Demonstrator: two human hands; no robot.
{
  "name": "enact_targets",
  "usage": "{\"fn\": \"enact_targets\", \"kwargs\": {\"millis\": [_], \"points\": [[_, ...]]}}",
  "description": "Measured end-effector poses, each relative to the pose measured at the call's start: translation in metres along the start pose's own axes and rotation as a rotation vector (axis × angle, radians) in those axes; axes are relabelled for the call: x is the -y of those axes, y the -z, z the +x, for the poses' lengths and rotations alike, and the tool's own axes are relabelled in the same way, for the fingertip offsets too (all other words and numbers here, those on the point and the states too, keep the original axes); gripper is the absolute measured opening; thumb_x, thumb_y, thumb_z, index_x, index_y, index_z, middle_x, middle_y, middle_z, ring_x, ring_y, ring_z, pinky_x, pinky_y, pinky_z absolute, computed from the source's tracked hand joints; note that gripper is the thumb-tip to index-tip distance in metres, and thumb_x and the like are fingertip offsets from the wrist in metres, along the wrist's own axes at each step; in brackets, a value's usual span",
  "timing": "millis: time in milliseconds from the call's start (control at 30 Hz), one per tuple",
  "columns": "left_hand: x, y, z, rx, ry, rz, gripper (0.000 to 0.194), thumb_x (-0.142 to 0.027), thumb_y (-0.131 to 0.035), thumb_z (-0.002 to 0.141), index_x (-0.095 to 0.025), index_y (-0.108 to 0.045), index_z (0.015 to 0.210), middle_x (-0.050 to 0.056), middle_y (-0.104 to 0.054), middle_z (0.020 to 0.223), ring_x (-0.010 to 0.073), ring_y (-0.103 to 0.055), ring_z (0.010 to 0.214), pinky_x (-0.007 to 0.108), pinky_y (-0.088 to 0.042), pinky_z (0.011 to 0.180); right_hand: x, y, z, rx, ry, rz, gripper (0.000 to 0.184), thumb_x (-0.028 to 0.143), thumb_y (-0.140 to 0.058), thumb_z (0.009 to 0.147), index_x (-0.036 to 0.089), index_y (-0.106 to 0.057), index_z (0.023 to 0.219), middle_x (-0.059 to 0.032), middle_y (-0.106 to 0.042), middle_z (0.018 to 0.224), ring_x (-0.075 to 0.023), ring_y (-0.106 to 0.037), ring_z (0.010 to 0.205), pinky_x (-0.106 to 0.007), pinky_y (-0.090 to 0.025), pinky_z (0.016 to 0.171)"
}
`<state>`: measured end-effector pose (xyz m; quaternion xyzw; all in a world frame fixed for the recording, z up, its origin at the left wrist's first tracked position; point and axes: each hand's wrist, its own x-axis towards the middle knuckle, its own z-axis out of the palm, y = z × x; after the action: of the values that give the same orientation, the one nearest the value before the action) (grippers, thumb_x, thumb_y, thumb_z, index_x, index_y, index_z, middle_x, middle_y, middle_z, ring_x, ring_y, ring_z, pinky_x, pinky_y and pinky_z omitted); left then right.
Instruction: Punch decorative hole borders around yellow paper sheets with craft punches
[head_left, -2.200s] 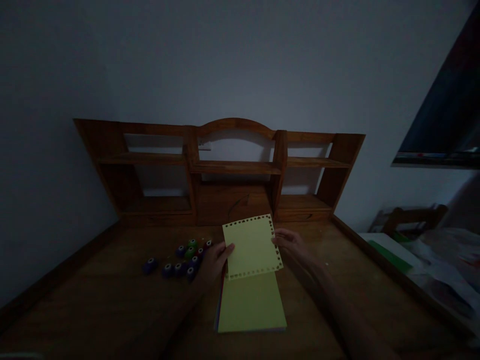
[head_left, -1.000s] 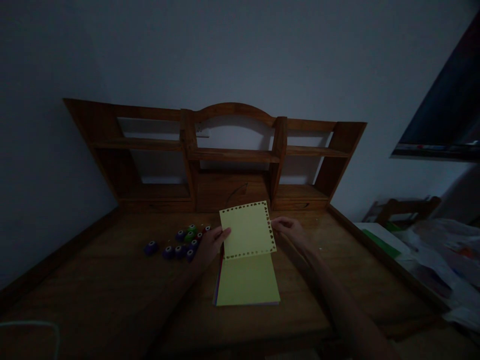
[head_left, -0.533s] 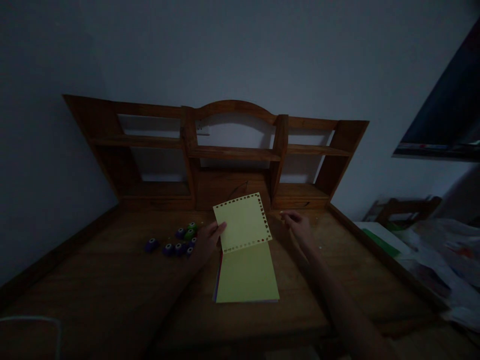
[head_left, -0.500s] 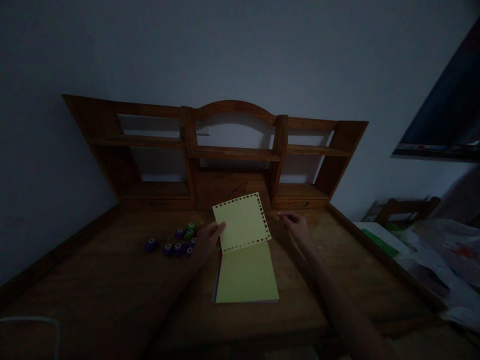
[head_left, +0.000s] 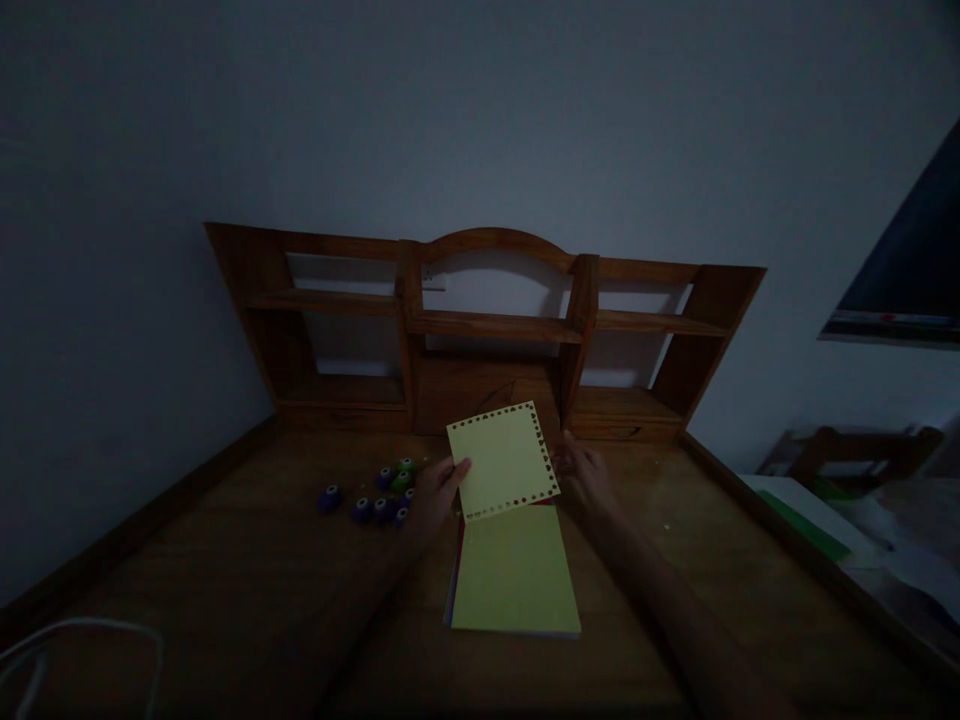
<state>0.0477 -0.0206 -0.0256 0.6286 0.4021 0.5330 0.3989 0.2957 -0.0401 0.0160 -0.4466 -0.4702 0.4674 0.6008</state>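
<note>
A yellow sheet with a heart-punched border is held up over a paper stack, hiding its far end. The left hand pinches its left edge; the right hand is at the opposite edge, its grip too dark to tell. Purple and green punches cluster beside the left hand on the wooden desk, before a shelf unit; a white cable loops at the near left.
</note>
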Motion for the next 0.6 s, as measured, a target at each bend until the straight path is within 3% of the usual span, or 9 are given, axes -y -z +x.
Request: {"fn": "enact_targets", "kwargs": {"millis": [100, 200, 300, 467, 600], "points": [[0.002, -0.001, 0.0, -0.001, 0.0, 0.023, 0.036, -0.048, -0.054, 0.084, -0.014, -0.066, 0.081, 0.005, -0.069, 0.08, 0.0201, -0.06, 0.072, 0.028, -0.044, 0.063, -0.002, -0.004, -0.007, 0.119, -0.098, 0.11, 0.051, 0.063, -0.054, 0.079, 0.015, -0.07, 0.087, -0.0108, -0.071, 0.08, -0.0197, -0.064, 0.062, -0.031, -0.048, 0.058], [-0.001, -0.002, -0.001, 0.025, 0.005, 0.033, 0.037, -0.049, -0.055, 0.083, -0.014, -0.067, 0.081, 0.005, -0.069, 0.078, 0.0198, -0.06, 0.071, 0.027, -0.044, 0.061, -0.009, 0.001, -0.009, 0.265, -0.15, 0.028, 0.044, 0.052, -0.07, 0.072, 0.013, -0.071, 0.091, -0.0114, -0.072, 0.085, -0.0203, -0.065, 0.067, -0.032, -0.049, 0.063], [-0.007, -0.003, -0.002, 0.04, -0.01, 0.042, 0.037, -0.049, -0.054, 0.084, -0.015, -0.065, 0.077, 0.004, -0.068, 0.077, 0.0189, -0.059, 0.069, 0.026, -0.043, 0.06, -0.018, 0.008, -0.007, 0.31, -0.169, -0.082, 0.038, 0.044, -0.077, 0.065, 0.011, -0.072, 0.084, -0.0109, -0.073, 0.081, -0.0194, -0.065, 0.065, -0.031, -0.048, 0.061], [-0.014, 0.0, -0.002, -0.011, -0.063, -0.005, 0.04, -0.048, -0.041, 0.091, -0.017, -0.061, 0.076, 0.001, -0.06, 0.063, 0.0146, -0.055, 0.059, 0.025, -0.041, 0.058, -0.027, 0.016, 0.002, 0.149, -0.115, 0.029, 0.04, 0.05, -0.072, 0.07, 0.013, -0.07, 0.087, -0.0114, -0.073, 0.085, -0.0206, -0.066, 0.067, -0.032, -0.051, 0.061], [-0.016, 0.012, 0.002, -0.226, -0.075, -0.002, 0.037, -0.046, -0.04, 0.091, -0.017, -0.061, 0.083, 0.001, -0.058, 0.065, 0.0144, -0.055, 0.06, 0.025, -0.042, 0.057, -0.03, 0.026, 0.011, -0.027, -0.074, 0.156, 0.042, 0.051, -0.07, 0.072, 0.016, -0.068, 0.096, -0.0109, -0.072, 0.096, -0.0251, -0.068, 0.084, -0.036, -0.055, 0.071]]}}
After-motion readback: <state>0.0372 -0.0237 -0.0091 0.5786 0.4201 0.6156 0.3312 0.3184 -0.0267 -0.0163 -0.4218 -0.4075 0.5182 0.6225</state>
